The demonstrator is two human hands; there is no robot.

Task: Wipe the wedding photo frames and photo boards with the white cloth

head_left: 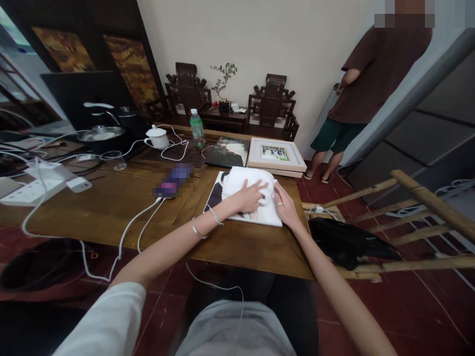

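A flat picture panel [260,217] lies near the front right of the wooden table [111,202], with a white cloth [245,179] spread over its top. My left hand [250,196] presses down on the cloth with its fingers spread and slightly curled. My right hand [285,206] lies flat along the panel's right edge, fingers stretched out, a ring on one finger.
Behind the panel lie a dark print [228,151] and a white framed picture [275,155]. A water bottle [197,128], a lidded cup [158,137], a phone [172,182] on a cable and power strips [37,185] crowd the table. A person [367,89] stands at back right; a bamboo chair [415,217] is at right.
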